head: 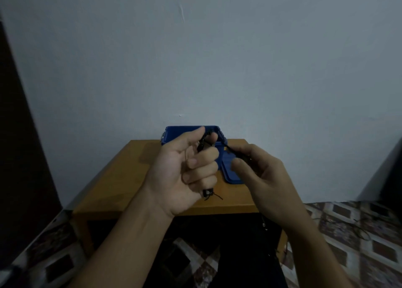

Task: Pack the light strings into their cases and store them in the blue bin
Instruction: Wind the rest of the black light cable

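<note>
Two hands are raised over a small wooden table [121, 179], and both hold the same black light string [228, 148]. The left hand [185, 170] is turned palm-up with its fingers [204, 155] curled tight into a fist around a bunch of the string. Its thumb lies across the top, pressing the string against the index finger. Just below the little finger, a short end of the string with a small dark block pokes out of the fist and hangs above the table's near edge.

From the top of the left fist the string runs in a short taut stretch to the right hand [263, 176]. That hand pinches it between the tip of the thumb and the index finger. The other right fingers are loosely bent and hold nothing.

Behind the left fingers stands the blue bin [174, 129], against the wall at the table's far edge; only its rim and left corner show past the thumb. Below the stretch of string, in the gap between the two sets of fingers, the bin's blue lid [231, 175] lies flat on the table. A thin dark strand hangs under the right wrist. Whether it belongs to the same string is too dim to tell.
</note>
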The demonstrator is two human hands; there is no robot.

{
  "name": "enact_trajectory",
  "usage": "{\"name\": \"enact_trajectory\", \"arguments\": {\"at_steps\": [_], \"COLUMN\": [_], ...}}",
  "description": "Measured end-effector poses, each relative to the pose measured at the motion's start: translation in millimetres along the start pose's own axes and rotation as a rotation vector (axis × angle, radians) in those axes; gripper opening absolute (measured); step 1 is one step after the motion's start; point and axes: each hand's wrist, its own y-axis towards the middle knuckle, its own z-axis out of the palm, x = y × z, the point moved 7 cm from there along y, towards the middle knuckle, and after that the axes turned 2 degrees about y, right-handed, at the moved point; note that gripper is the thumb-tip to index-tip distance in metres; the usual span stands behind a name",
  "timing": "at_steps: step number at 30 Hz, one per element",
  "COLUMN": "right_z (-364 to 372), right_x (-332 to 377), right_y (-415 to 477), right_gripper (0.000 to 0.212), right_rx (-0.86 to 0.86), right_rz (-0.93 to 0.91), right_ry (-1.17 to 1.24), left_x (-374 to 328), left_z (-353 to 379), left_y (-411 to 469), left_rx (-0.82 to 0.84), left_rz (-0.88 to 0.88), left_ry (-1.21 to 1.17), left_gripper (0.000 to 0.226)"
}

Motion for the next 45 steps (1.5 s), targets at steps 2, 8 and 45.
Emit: {"name": "enact_trajectory", "arguments": {"at_steps": [2, 8, 45], "right_z": [-4.2, -10.9, 5.3], "right_x": [1.5, 5.2, 0.2], "right_y": [5.3, 31.1, -16.4], "right_gripper": [0.019, 0.017, 0.017], "right_rx": [-0.084, -0.152, 0.226], "right_rz": [0.0, 0.007, 0.17], "right_ry": [-0.003, 0.047, -0.198], "left_x": [4.7, 25.3, -21.4], "left_z": [1.7, 6.5, -6.6], "left_y": [1.3, -0.5, 22.6], "left_rx": [-0.002, 0.119, -0.289], "left_rz": [-0.037, -0.284, 0.339], "left_ry": [0.025, 0.128, 0.154], "left_gripper": [0.023, 0.034, 0.037]}}
